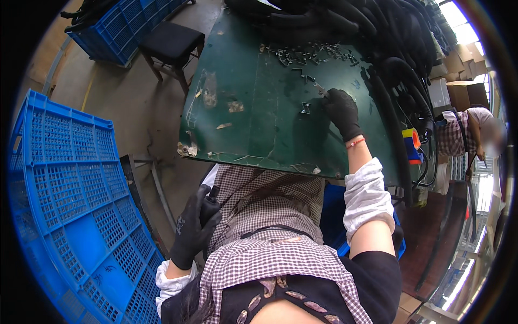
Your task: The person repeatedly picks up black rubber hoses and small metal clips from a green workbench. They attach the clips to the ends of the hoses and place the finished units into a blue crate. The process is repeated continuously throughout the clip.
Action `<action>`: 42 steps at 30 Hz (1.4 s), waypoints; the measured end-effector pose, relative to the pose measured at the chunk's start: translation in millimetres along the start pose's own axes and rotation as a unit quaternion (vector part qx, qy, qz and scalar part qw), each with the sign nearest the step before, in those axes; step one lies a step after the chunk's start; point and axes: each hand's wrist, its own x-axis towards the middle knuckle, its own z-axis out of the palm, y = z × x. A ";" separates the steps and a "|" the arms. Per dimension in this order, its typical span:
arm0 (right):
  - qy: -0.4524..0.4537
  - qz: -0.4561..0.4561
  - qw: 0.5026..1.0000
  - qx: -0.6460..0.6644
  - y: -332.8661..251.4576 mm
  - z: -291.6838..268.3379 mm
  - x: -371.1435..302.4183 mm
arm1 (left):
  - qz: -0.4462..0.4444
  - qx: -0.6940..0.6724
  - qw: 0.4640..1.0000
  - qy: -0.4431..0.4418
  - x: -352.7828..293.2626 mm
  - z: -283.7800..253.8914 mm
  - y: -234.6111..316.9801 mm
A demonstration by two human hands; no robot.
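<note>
My right hand (pixel 342 110), in a black glove, reaches over the green table (pixel 237 129). Its fingertips pinch a small metal clip (pixel 320 88). Just left of that hand lies a loose bent metal clip (pixel 305 108). Further off, more clips (pixel 307 76) lead to a scattered heap of small metal clips (pixel 324 54). Down beside my lap, left of the checked apron (pixel 280 248), is my left hand (pixel 194 229), also in a black glove. It is closed round a black tube-like piece (pixel 210 205), most of which the glove hides.
Black tubes (pixel 399 70) pile along the table's far and right edges. A blue plastic crate (pixel 75 178) stands at left, a dark stool (pixel 172 40) and another blue crate (pixel 124 32) beyond. An orange and blue object (pixel 413 146) is by the table's right edge. Another person (pixel 458 132) is at far right.
</note>
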 end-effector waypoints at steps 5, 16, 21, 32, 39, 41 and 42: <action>0.099 -0.035 0.988 0.109 -0.2 -7.4 -3.7 | 0.077 -0.021 0.997 0.020 3.2 4.6 -10.8; -0.118 -0.052 0.769 0.626 -92.9 -51.9 -101.1 | 0.053 -0.058 0.997 0.014 1.2 -6.2 4.9; -0.231 -0.325 0.755 0.521 -169.2 -54.6 -161.5 | 0.070 -0.083 0.994 0.016 -0.3 -6.2 10.5; -0.091 -0.535 0.783 0.302 -189.5 -26.2 -185.4 | -0.069 -0.189 0.979 0.023 -23.5 0.6 10.8; -0.147 -0.450 0.785 0.400 -191.8 -20.3 -188.3 | -0.070 -0.199 0.976 0.060 -28.6 8.7 8.3; -0.221 -0.323 0.752 0.531 -194.5 -19.8 -187.6 | -0.078 -0.211 0.972 0.069 -28.4 12.3 11.1; -0.259 -0.249 0.742 0.566 -196.3 -27.1 -185.8 | -0.087 -0.208 0.972 0.068 -28.7 12.3 13.6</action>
